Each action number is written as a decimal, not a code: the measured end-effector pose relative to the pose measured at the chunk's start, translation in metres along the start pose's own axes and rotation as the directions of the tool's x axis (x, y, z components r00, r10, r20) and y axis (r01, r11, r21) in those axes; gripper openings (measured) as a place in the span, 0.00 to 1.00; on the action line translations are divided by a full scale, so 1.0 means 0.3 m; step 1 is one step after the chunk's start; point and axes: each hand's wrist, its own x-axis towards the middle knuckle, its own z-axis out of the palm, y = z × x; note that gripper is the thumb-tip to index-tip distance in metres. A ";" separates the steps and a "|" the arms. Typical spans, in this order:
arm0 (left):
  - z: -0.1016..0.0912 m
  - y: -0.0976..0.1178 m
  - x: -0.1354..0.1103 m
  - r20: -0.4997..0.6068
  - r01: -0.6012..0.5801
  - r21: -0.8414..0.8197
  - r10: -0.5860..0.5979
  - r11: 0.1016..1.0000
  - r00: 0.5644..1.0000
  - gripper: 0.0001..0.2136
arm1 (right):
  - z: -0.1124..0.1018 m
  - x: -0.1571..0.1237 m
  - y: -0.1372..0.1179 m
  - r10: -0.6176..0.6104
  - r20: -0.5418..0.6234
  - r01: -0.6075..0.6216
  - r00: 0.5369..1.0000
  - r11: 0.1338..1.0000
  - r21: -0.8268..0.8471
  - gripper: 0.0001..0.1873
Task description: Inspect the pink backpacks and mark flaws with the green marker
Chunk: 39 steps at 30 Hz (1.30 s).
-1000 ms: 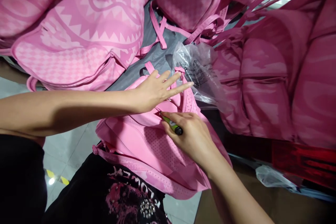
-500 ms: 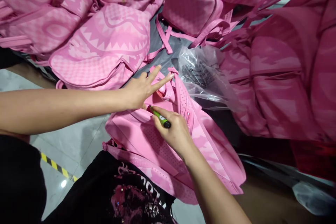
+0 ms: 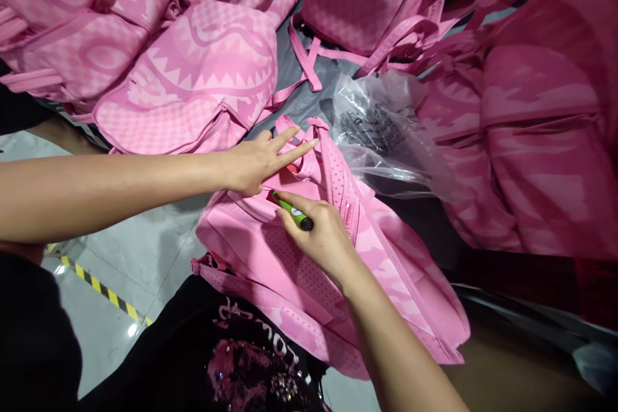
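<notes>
A pink backpack (image 3: 386, 270) lies back-side up in front of me, its perforated panel facing me. My left hand (image 3: 258, 161) rests flat on its top end near the handle loop, fingers stretched out and spread. My right hand (image 3: 321, 232) is closed round a green pen-like tool (image 3: 293, 211) with a black end, its tip pressed to the backpack just below my left hand.
Several more pink patterned backpacks (image 3: 193, 77) are piled across the grey table behind and to the right (image 3: 545, 141). A crumpled clear plastic bag (image 3: 381, 129) with black print lies beside the backpack. Grey floor with yellow-black tape (image 3: 106, 290) shows at lower left.
The view has swung a little, so the backpack shows more fully. My left hand has drawn back slightly onto the top of the backpack. My right hand still holds the green tool at the same spot.
</notes>
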 end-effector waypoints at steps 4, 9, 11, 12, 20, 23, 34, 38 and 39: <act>0.015 0.015 0.013 0.008 0.061 -0.014 -0.061 0.998 0.998 0.58 | 0.015 0.021 0.011 0.028 0.016 -0.030 0.999 0.997 0.071 0.17; 0.036 -0.003 0.026 0.005 0.033 -0.055 -0.032 0.998 0.999 0.60 | 0.014 0.026 0.009 0.066 0.023 -0.068 0.998 0.993 0.092 0.17; 0.033 -0.015 0.026 0.026 0.010 -0.076 -0.008 0.997 1.000 0.60 | 0.003 0.020 0.007 0.073 0.033 -0.076 0.997 0.993 0.085 0.17; 0.030 -0.020 0.025 0.036 0.007 -0.080 -0.004 0.997 0.999 0.59 | -0.003 0.017 0.006 0.075 0.039 -0.078 0.996 0.994 0.080 0.17; 0.041 -0.042 0.020 0.026 -0.002 -0.159 0.006 0.987 1.000 0.57 | 0.013 0.037 -0.005 0.026 0.025 -0.028 0.999 0.995 0.100 0.17; 0.057 -0.046 0.023 -0.016 -0.018 -0.174 0.015 0.985 1.000 0.56 | 0.024 0.042 -0.016 0.020 0.000 -0.020 1.000 1.000 -0.012 0.17; 0.054 -0.043 0.017 -0.015 0.004 -0.220 -0.007 0.975 1.000 0.51 | 0.042 0.051 -0.030 0.025 -0.027 -0.027 0.999 0.997 -0.074 0.16; 0.079 -0.051 0.020 -0.062 -0.016 -0.206 0.003 0.978 0.998 0.52 | 0.043 0.058 -0.041 0.044 -0.036 -0.046 0.998 0.997 -0.068 0.16; 0.083 -0.052 0.022 -0.069 -0.018 -0.200 0.004 0.980 0.998 0.52 | 0.043 0.058 -0.043 0.047 -0.038 -0.049 0.998 0.997 -0.051 0.16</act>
